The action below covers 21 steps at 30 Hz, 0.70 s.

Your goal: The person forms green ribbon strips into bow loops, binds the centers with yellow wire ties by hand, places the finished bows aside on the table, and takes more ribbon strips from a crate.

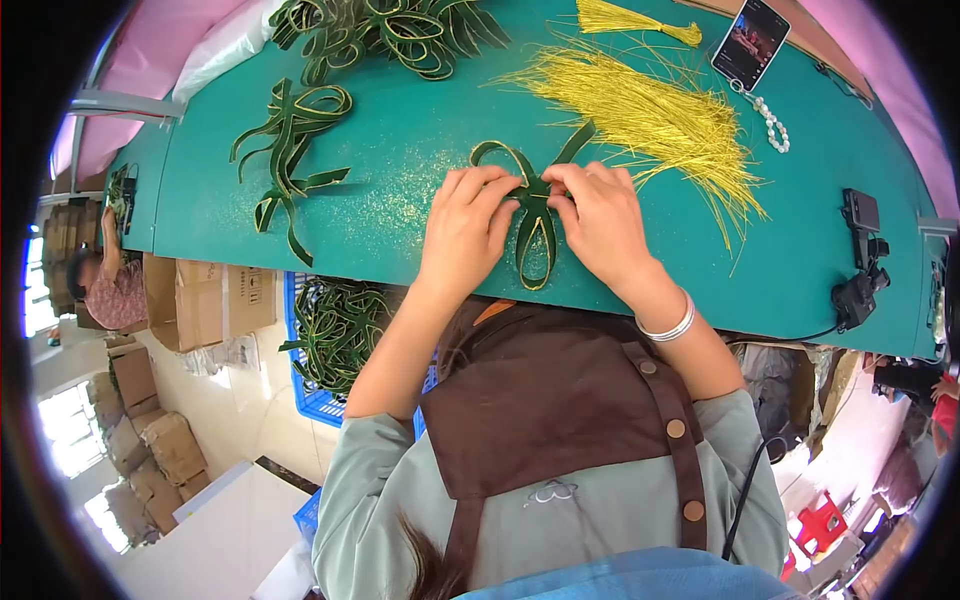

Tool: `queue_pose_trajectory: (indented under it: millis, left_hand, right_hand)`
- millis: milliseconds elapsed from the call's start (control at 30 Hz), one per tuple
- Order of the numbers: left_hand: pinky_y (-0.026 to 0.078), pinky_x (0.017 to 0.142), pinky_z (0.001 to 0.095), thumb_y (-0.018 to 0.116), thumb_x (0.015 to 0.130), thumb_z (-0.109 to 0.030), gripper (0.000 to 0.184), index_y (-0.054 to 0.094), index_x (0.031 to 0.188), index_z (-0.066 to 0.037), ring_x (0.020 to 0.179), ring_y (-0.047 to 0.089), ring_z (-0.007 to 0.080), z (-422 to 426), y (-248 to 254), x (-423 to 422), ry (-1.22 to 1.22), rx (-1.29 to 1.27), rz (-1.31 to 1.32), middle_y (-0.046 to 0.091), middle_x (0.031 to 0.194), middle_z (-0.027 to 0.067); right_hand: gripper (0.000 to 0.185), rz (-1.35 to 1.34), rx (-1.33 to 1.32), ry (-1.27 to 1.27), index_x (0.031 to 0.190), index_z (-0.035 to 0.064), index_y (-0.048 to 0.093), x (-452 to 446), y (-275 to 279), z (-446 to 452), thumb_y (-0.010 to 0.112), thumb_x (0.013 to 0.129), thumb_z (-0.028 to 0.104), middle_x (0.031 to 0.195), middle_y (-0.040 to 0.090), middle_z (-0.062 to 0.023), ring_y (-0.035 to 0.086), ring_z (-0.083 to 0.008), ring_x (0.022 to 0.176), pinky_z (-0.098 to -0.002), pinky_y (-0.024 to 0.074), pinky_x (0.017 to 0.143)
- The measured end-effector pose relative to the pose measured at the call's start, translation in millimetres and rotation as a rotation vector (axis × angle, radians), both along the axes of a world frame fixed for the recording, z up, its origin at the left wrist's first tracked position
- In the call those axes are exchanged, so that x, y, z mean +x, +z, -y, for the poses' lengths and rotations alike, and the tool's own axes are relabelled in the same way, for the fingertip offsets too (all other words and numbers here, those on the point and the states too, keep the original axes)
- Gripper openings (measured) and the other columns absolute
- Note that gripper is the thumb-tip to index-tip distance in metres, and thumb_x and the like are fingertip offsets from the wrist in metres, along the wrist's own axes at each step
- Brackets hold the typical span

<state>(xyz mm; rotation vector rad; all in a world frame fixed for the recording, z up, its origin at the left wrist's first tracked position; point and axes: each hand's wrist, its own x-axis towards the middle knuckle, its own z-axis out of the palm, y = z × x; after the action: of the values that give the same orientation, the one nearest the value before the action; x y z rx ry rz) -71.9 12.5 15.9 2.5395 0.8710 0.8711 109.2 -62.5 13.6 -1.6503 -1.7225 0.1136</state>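
A dark green ribbon bow with gold edges (535,238) lies on the green table (390,150), near its front edge. One loop points toward the body, another curves up to the left, and a tail reaches up to the right. My left hand (468,215) pinches the bow's centre from the left, thumb and forefinger closed on it. From the right, my right hand (603,215) pinches the same centre with bent fingers. The fingertips hide part of the middle. Yellow wire strands (650,110) lie just beyond my right hand.
More green ribbon pieces (290,140) lie at the left, with a pile (390,35) at the back. A phone (750,42) with a bead strap stands back right. Black devices (860,260) sit far right. A blue basket (318,403) holds bows below. Another person (112,285) is far left.
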Motion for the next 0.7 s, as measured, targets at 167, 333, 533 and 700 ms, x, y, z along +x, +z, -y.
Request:
queue_pose_trajectory:
  millis: [167, 333, 533, 700]
  left_hand:
    - [0.053, 0.083, 0.0407, 0.073, 0.081, -0.003, 0.024, 0.071, 0.105, -0.007, 0.100, 0.061, 0.0297, -1.0, -1.4, 0.8, -0.007, -0.005, 0.029, 0.064, 0.107, 0.0069]
    - [0.054, 0.077, 0.0397, 0.074, 0.080, -0.003, 0.019, 0.073, 0.099, -0.008, 0.092, 0.063, 0.0277, -5.2, -6.9, -1.2, -0.028, 0.027, 0.047, 0.064, 0.102, 0.0054]
    - [0.055, 0.073, 0.0365, 0.075, 0.078, -0.001, 0.019, 0.070, 0.095, -0.007, 0.089, 0.066, 0.0267, -5.5, -3.8, 3.7, -0.046, 0.103, 0.000, 0.066, 0.100, 0.0055]
    - [0.055, 0.078, 0.0388, 0.071, 0.082, 0.002, 0.018, 0.066, 0.098, -0.004, 0.094, 0.065, 0.0321, -14.8, -3.5, -10.4, 0.000, -0.021, 0.141, 0.065, 0.104, 0.0108]
  right_hand:
    - [0.022, -0.031, -0.008, 0.024, 0.106, 0.0109, 0.065, -8.4, -0.9, -6.1, 0.072, 0.085, 0.006, 0.083, 0.070, -0.0002, 0.063, -0.0210, 0.083, -0.0371, 0.0413, 0.079]
    - [0.021, 0.006, 0.004, 0.021, 0.103, 0.0106, 0.065, -13.9, -2.0, -8.2, 0.073, 0.085, 0.006, 0.084, 0.070, -0.0011, 0.063, -0.0215, 0.082, -0.0378, 0.0414, 0.078]
    - [0.018, 0.024, 0.047, 0.014, 0.099, 0.0087, 0.066, -17.0, -3.8, -9.1, 0.073, 0.083, 0.006, 0.086, 0.070, -0.0026, 0.062, -0.0231, 0.081, -0.0380, 0.0413, 0.076]
    - [0.013, 0.064, 0.018, -0.022, 0.093, 0.0090, 0.068, 4.5, 4.2, -0.1, 0.074, 0.083, 0.004, 0.085, 0.069, -0.0042, 0.061, -0.0242, 0.080, -0.0384, 0.0421, 0.078]
